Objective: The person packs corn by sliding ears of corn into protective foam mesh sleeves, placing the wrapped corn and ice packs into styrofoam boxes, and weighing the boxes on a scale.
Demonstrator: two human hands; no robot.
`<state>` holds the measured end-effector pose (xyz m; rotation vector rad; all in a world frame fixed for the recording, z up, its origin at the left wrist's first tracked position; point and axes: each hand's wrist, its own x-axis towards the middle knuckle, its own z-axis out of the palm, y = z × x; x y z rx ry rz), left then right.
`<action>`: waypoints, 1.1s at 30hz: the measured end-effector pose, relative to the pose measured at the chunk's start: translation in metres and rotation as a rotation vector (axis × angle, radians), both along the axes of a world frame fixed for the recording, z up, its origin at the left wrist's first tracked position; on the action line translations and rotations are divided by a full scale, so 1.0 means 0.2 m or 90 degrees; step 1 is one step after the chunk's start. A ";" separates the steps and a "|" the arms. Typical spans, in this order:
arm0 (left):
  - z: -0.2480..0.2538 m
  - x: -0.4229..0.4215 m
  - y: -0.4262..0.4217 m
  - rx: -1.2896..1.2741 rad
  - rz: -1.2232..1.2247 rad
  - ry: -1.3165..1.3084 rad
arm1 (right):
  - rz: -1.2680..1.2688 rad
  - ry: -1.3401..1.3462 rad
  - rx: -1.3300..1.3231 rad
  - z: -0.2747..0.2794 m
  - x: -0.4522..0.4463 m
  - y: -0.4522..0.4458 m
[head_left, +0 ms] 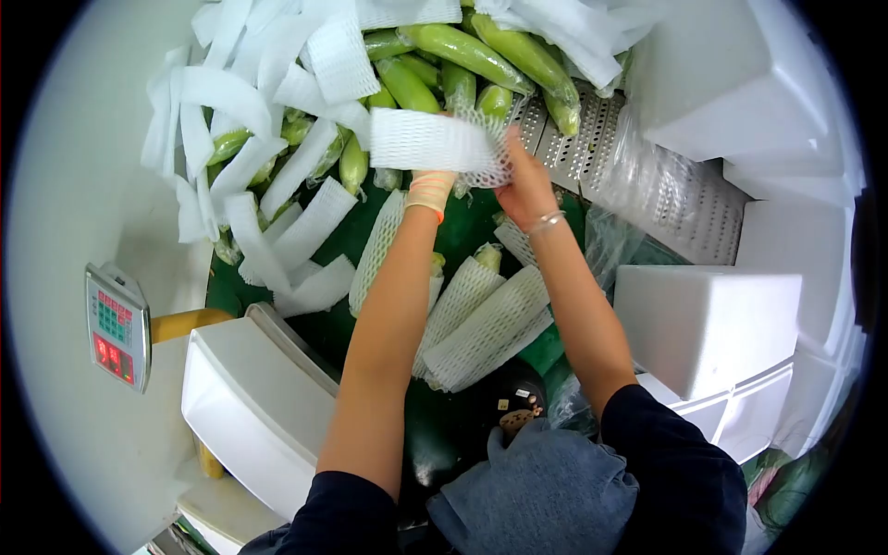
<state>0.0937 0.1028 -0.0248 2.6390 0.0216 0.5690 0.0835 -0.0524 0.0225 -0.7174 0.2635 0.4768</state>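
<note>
A white foam net sleeve is stretched sideways between my hands, its mesh spread wide at the right end. My right hand grips that spread end, thumb up along the mesh. My left hand reaches behind the sleeve, which hides its fingers; a pale band with orange stripes circles the wrist. Just beyond lie long green vegetables, several wrapped in clear film. Below my hands, netted vegetables rest on the green surface, between my forearms.
Loose foam sleeves heap over the vegetables at the upper left. A scale display stands at left, near a white foam box. At right are a perforated metal plate, clear plastic film and white foam boxes.
</note>
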 end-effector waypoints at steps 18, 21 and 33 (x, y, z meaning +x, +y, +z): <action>0.35 -0.82 -0.25 0.054 -0.014 0.206 | 0.073 -0.223 -0.580 0.44 -0.24 -0.15; 0.31 -0.51 -0.18 0.039 0.036 0.388 | 0.053 -0.119 -0.418 0.28 -0.04 -0.12; -0.07 -0.19 -0.20 -0.466 0.238 0.354 | 0.081 -0.399 -0.369 0.05 -0.14 -0.08</action>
